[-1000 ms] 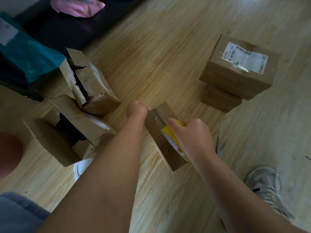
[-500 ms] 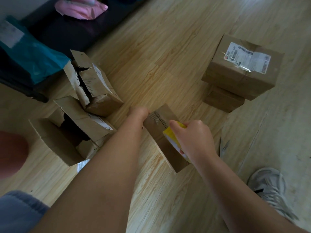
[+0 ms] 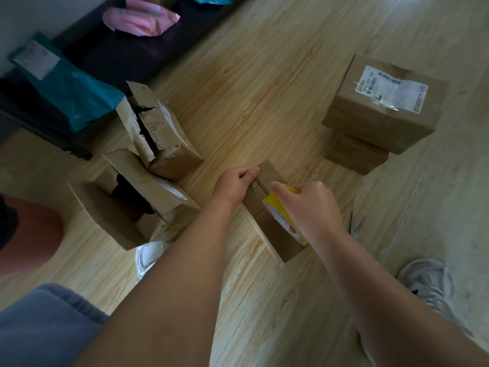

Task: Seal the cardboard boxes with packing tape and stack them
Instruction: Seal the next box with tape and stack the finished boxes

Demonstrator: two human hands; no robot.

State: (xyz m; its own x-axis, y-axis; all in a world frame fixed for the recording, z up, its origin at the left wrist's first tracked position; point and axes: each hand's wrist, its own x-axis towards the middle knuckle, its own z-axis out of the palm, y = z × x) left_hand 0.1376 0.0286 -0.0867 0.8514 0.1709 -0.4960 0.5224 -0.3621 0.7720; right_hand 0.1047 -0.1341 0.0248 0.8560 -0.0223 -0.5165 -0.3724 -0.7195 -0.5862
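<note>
A person crouches over a small brown cardboard box (image 3: 266, 229) lying on a pale wood-grain laminate floor (image 3: 264, 75), between both forearms at the middle of the head view. The left hand (image 3: 235, 183) grips the box's far end, fingers curled over its top edge beside a rough, torn-looking seam. The right hand (image 3: 310, 207) holds a roll of yellow packing tape (image 3: 271, 206) against the top of the box, fingers wrapped around the roll and the thumb stretched along its upper rim. To the right, well apart from the hands, a taped brown box with a white shipping label (image 3: 381, 109) sits stacked on a smaller plain brown box (image 3: 354, 156). To the left, two torn cardboard boxes stand with flaps open: a tall ragged one (image 3: 164, 139) and, just in front of it, a wider one (image 3: 124, 207) with a dark interior. Behind them a crumpled teal plastic mailer (image 3: 68, 94) and a pink plastic mailer (image 3: 140, 19) lie on a dark low bench (image 3: 121, 56). A white sneaker (image 3: 428, 283) shows at lower right, another (image 3: 148, 256) under the left forearm.
</note>
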